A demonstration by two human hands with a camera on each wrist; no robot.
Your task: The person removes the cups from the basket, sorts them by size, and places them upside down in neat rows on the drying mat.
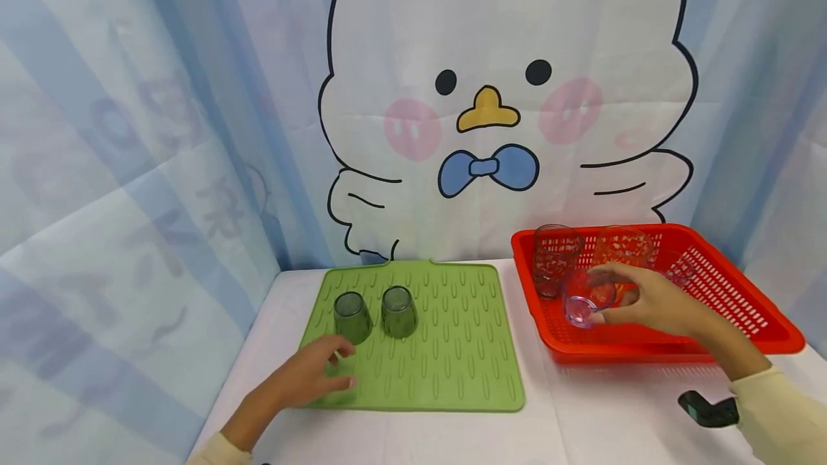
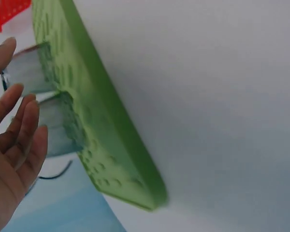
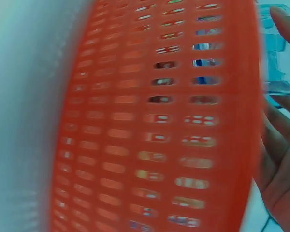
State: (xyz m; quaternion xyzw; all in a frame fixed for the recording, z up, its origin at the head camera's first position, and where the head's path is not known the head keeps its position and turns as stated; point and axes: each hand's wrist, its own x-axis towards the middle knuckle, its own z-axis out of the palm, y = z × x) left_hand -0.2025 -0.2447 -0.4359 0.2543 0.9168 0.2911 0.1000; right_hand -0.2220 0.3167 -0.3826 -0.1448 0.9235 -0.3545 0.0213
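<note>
My right hand pinches a clear, purple-tinted glass between thumb and fingers over the front left of the red basket. In the right wrist view the basket wall covers part of that hand, and the glass shows above the rim side. My left hand hovers at the left edge of the green draining mat, fingers loosely bent and apart, holding nothing. Just beyond its fingertips stands a dark grey glass. A second dark grey glass is close to the right of the first.
Inside the basket, several more glasses stand at the back, among them a stacked-looking clear glass and an orange-tinted one. A black object lies by the right sleeve. A printed curtain hangs behind the white table.
</note>
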